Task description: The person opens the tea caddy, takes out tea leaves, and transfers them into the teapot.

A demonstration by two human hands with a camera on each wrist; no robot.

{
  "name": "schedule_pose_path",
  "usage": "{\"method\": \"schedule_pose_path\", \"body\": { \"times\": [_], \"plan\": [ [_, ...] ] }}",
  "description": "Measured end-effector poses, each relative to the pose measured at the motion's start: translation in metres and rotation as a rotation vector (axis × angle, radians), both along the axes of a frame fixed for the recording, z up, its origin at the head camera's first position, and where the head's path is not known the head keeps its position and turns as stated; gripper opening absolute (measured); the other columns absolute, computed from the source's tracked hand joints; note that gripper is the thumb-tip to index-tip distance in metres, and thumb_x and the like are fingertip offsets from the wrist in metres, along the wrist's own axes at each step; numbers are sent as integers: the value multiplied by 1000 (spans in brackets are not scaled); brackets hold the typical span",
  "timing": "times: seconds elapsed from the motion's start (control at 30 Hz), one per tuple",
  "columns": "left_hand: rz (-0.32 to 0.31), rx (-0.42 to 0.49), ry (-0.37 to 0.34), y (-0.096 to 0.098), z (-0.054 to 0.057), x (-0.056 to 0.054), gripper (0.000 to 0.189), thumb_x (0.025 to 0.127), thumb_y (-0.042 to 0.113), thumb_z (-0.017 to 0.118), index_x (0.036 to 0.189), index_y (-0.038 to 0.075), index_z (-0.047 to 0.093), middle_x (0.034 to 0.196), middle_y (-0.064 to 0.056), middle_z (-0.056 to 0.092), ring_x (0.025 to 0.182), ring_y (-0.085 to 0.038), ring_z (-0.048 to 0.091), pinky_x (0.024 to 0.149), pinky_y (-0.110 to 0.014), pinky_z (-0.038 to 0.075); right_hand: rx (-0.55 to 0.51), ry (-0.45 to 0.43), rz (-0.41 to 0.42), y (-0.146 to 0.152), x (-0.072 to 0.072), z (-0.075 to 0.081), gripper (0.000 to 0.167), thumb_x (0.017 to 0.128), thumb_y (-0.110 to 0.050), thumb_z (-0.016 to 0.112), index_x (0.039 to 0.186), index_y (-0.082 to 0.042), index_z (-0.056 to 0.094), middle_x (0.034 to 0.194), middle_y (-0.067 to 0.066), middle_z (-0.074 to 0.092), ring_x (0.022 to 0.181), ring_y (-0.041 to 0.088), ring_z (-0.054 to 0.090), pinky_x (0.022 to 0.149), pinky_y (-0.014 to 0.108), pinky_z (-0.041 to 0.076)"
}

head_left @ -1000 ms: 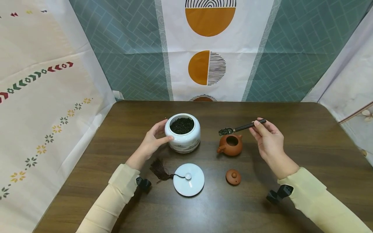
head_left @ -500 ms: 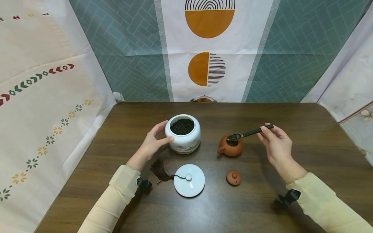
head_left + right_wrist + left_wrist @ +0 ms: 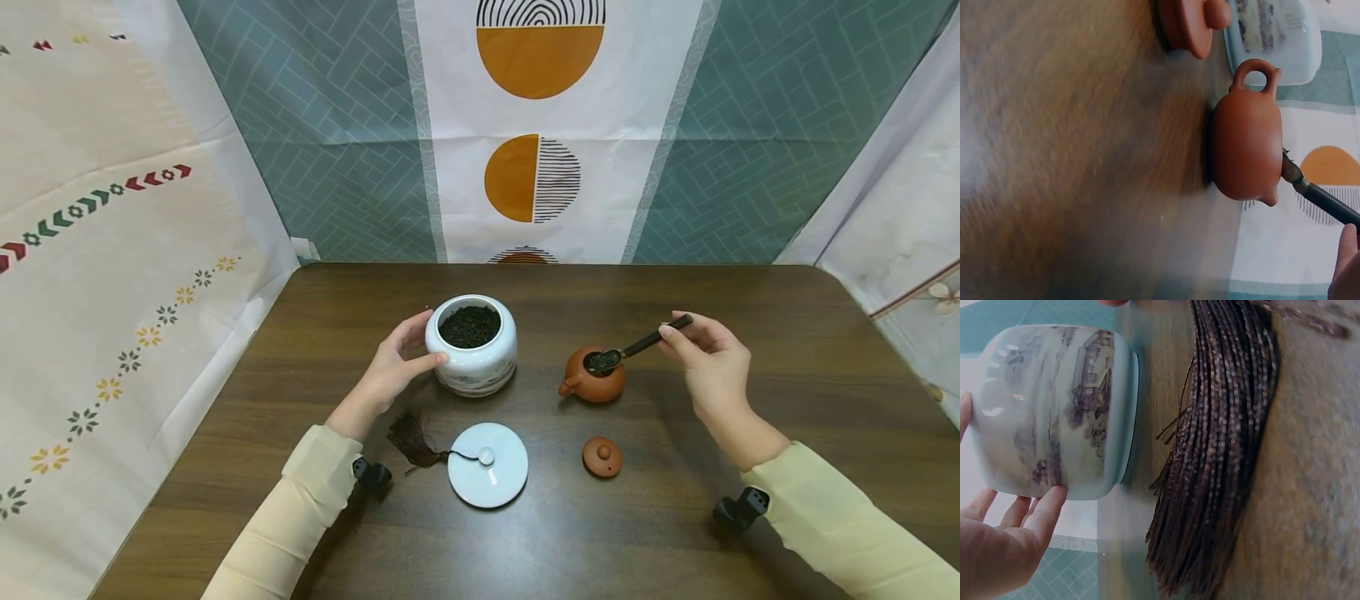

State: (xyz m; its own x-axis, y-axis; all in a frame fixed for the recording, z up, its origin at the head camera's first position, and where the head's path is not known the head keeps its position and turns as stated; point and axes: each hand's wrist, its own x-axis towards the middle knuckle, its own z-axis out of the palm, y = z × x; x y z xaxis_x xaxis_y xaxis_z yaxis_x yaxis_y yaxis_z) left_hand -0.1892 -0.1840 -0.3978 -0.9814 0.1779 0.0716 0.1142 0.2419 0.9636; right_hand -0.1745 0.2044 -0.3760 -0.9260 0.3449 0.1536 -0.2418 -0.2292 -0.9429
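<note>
My left hand [image 3: 396, 357] holds the side of a white porcelain tea jar [image 3: 480, 363], thumb near its front and fingers behind. Dark tea leaves [image 3: 469, 326] fill the jar, whose painted landscape shows in the left wrist view. Between thumb and fingers, my right hand [image 3: 712, 362] pinches the dark handle of a tea scoop [image 3: 651, 341]. The scoop's leaf-laden head sits in the mouth of a small brown clay teapot [image 3: 596, 388]. In the right wrist view, the scoop's metal neck [image 3: 1297, 182] slants down to the opening of the teapot [image 3: 1247, 144].
The white jar lid [image 3: 487, 479], with a dark brown tassel [image 3: 412, 439], lies in front of the jar. The teapot's clay lid [image 3: 602, 457] rests in front of the pot. All stand on a brown wooden table [image 3: 360, 542], with patterned cloths behind.
My right hand has moved rightward, bringing the scoop from above the teapot's left side over its mouth, then its head has dipped into the opening. My left hand stays on the jar.
</note>
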Motion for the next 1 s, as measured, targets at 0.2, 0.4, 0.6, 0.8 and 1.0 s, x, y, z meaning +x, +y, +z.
{"method": "schedule_pose_path", "body": {
  "times": [0.2, 0.4, 0.6, 0.8, 1.0],
  "plan": [
    [-2, 1, -4, 0, 0, 0, 72, 83, 20, 75, 145, 12, 38, 143, -16, 45, 128, -34, 43, 102, -50, 41, 304, 80, -16, -5, 2, 4, 22, 80, 7, 70, 100, 0, 70, 80, -8, 71, 72, 4, 67, 67, 16, 54],
    [5, 8, -58, 1, 1, -2, 71, 86, 5, 69, 147, 9, 34, 146, -17, 40, 133, -34, 39, 107, -52, 34, 457, 86, -28, -9, 2, 8, 23, 81, 4, 71, 103, -1, 70, 81, -15, 69, 73, 0, 65, 67, 13, 52],
    [7, -4, -59, 2, 2, -1, 70, 86, 6, 70, 146, 10, 35, 146, -16, 41, 133, -34, 40, 106, -52, 36, 369, 83, -31, -8, 1, 11, 21, 79, 7, 71, 99, -1, 71, 79, -11, 70, 72, 2, 66, 67, 13, 53],
    [11, -6, -64, 1, 3, -1, 70, 85, 7, 70, 146, 11, 35, 146, -15, 41, 133, -33, 39, 106, -52, 35, 237, 92, -12, -3, 0, 15, 18, 80, 3, 72, 97, -2, 71, 79, -6, 71, 71, 3, 67, 66, 15, 54],
    [11, -3, -63, 0, 1, -2, 70, 86, 6, 69, 146, 10, 35, 146, -15, 41, 133, -33, 39, 107, -52, 35, 45, 100, -6, -1, -4, 25, 18, 78, 5, 73, 95, 0, 71, 77, 1, 68, 69, 8, 68, 64, 20, 56]
  ]
}}
